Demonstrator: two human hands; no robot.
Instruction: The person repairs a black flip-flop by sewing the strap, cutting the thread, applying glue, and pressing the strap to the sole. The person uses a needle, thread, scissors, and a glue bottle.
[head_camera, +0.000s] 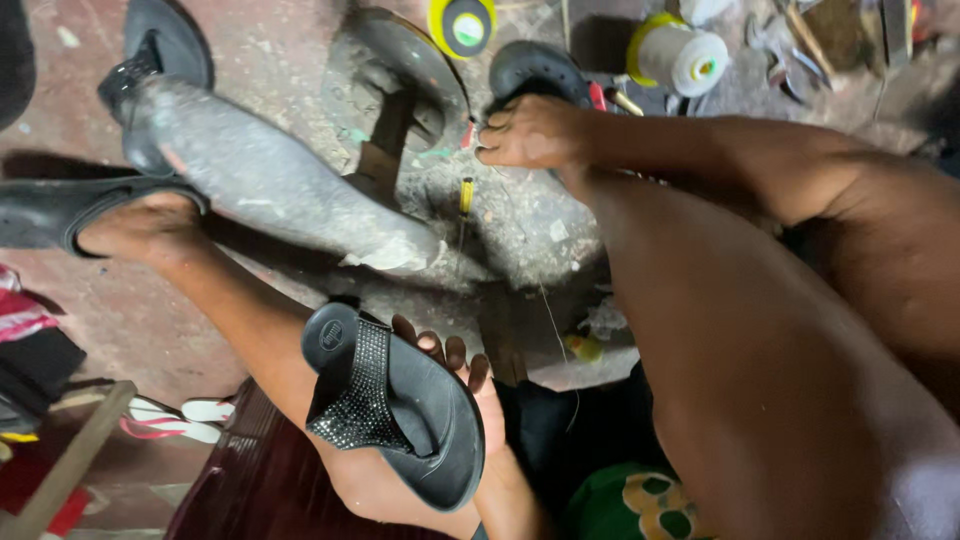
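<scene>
At the far left, a foot in a flat black slipper (60, 215) rests on the dusty floor (150, 330), beside a worn grey metal shoe last (270, 180). In the middle, the left hand (470, 420) holds a black sandal with a studded strap (390, 400) from under, above the lap. Its grip is loose, with only the fingertips (455, 355) showing past the sole, so I think the sandal can slide off if the palm tilts. A yellow-handled pointed tool (465, 200) lies near the bare foot (530, 130) and may prick it. The thumb is hidden. The right hand is not visible.
</scene>
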